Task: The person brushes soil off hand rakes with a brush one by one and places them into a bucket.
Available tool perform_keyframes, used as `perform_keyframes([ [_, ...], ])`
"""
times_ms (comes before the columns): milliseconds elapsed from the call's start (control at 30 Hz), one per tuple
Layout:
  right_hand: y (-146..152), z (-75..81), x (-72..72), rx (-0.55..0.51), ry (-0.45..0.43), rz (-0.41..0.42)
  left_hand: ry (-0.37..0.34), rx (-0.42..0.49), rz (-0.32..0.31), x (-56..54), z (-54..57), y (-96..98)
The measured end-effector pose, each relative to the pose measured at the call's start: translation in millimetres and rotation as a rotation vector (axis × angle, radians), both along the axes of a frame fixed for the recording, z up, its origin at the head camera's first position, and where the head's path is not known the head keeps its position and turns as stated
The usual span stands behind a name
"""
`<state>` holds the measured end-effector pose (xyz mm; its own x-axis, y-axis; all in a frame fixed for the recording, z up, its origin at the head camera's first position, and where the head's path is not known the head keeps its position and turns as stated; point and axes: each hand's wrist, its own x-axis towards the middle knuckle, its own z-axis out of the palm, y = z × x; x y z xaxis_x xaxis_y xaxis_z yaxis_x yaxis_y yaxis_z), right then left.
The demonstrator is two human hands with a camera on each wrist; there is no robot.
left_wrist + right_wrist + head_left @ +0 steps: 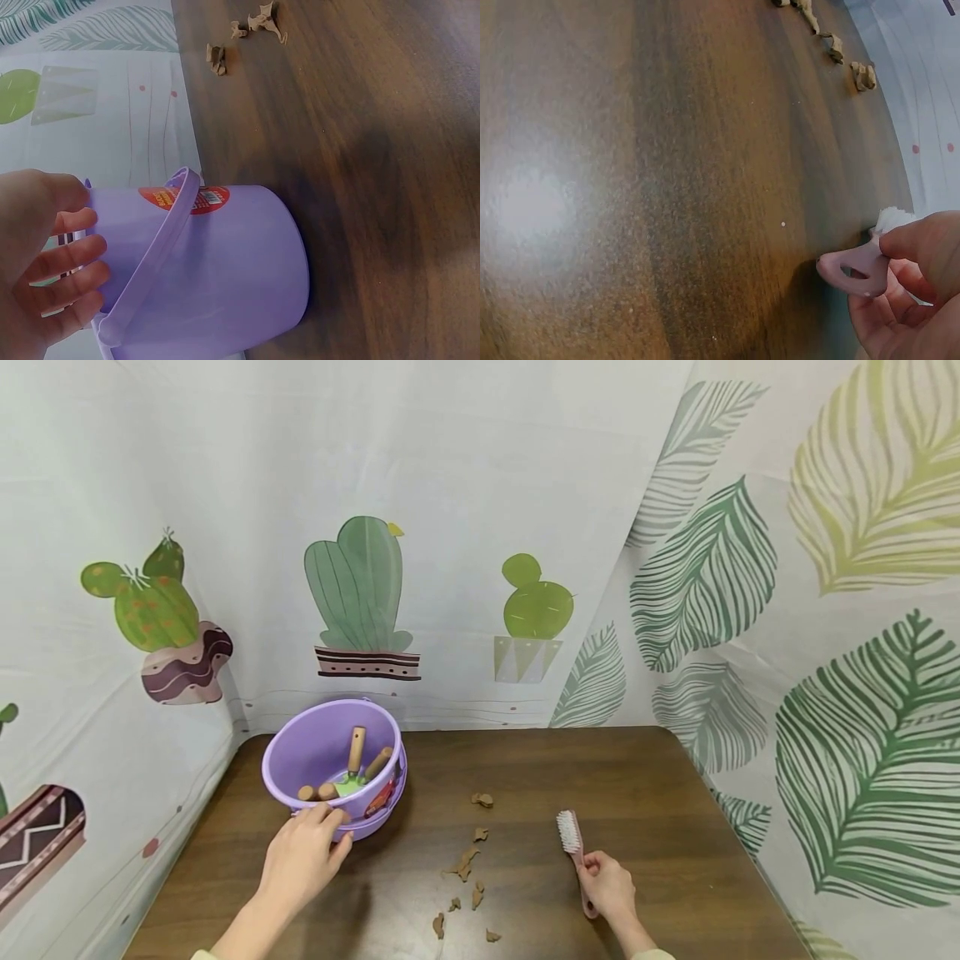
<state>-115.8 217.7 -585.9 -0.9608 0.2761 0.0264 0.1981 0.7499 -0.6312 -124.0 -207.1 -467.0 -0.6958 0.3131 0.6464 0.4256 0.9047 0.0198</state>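
At the left of the table stands a purple bucket (279, 753) with a handle hanging at its side. My left hand (302, 853) is at its near rim; in the left wrist view its loosely bent fingers (71, 262) overlap the bucket's edge. Inside the bucket are several tools with wooden handles (357, 750), one with a green metal part (348, 786). On the right, my right hand (609, 887) pinches the pink handle of a brush (570, 832) with white bristles. The right wrist view shows the handle's holed end between thumb and fingers.
Several dry, crumpled brown leaf pieces (467, 862) lie in a loose line down the middle of the brown wooden table (675, 827), between the hands. Patterned cloth (465, 468) with cacti and leaves hangs behind the table and along its sides.
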Motion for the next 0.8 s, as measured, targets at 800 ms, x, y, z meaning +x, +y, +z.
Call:
perform_keyframes([
  [800,6.5,-11.8,-2.2,0.145,0.015,-0.046,-0.031,-0.031,-0.004,1.0,0.8,-1.0],
])
